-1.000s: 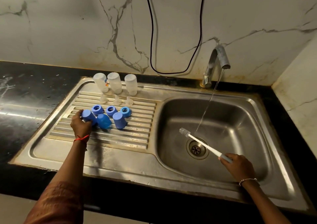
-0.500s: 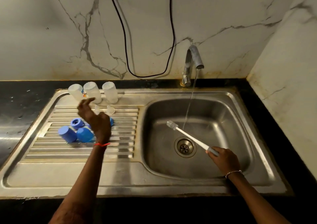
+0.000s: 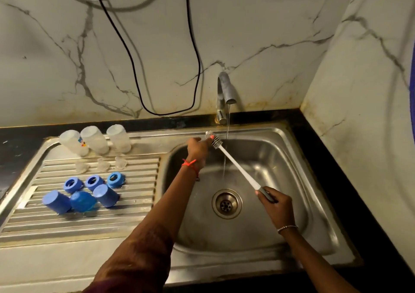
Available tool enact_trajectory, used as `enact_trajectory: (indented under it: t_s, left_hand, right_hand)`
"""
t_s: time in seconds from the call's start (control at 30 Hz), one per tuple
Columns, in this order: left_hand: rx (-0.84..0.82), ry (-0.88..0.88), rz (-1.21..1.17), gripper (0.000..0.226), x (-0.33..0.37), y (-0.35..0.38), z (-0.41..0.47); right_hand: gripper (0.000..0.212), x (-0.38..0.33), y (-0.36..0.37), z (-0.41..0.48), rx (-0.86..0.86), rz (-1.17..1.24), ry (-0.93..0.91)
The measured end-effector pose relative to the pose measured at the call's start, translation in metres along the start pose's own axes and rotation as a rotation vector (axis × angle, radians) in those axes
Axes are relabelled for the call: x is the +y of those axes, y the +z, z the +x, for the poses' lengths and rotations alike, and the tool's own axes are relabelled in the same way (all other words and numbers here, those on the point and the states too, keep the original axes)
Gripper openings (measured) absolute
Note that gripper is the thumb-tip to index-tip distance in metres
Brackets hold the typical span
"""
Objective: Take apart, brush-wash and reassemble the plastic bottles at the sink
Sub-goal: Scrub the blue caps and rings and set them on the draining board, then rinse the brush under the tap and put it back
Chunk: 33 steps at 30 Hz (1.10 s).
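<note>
Progress: bottles dismantled; reassembly apparently pending.
Right hand: grips brush handle.
Left hand: fingertips at bristles, grip unclear.

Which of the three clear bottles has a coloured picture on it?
The leftmost bottle: a coloured print shows on its side, while the middle bottle and right bottle look plain.

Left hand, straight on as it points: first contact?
The left hand meets the brush head first; it looks about touching it now, though depth is unclear. Beyond that, the water stream.
</note>
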State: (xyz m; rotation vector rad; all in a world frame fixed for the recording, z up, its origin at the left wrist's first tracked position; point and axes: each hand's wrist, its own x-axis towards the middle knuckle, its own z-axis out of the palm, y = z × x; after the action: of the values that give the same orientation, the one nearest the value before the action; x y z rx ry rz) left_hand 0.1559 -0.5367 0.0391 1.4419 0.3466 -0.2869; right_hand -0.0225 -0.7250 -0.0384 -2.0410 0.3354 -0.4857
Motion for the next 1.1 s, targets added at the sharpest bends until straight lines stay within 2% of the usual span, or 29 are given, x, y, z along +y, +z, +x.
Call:
enact_trajectory:
  t_s: [0.03,0.07,0.2,0.33,0.6,0.87,1.1]
  left_hand:
    - [-0.053,0.009,-0.067,0.027,0.004,0.005,0.0]
    - [-0.101,0.027,-0.103,0.023,0.008,0.011,-0.002]
    - [-0.188,0.137,-0.119,0.028,0.021,0.025,-0.004]
    - [-0.216,0.172,-0.111,0.03,0.027,0.034,-0.003]
    - [-0.221,0.219,-0.086,0.032,0.028,0.03,0.004]
    - [-0.348,0.249,-0.043,0.033,0.027,0.026,-0.003]
    - [-0.37,0.263,-0.044,0.031,0.029,0.024,-0.008]
  right_hand:
    - [0.005,0.0,0.0,0.002,-0.014,0.023,0.012]
    - [0.008,0.002,-0.001,0.006,-0.037,0.033,0.022]
    - [0.025,0.011,0.005,0.022,-0.185,0.026,0.085]
    - [0.031,0.015,0.014,0.041,-0.261,-0.032,0.118]
    - [0.027,0.013,0.03,0.056,-0.351,-0.066,0.127]
    - [0.024,0.017,0.037,0.054,-0.423,-0.069,0.145]
    - [0.022,0.015,0.04,0.055,-0.437,-0.069,0.155]
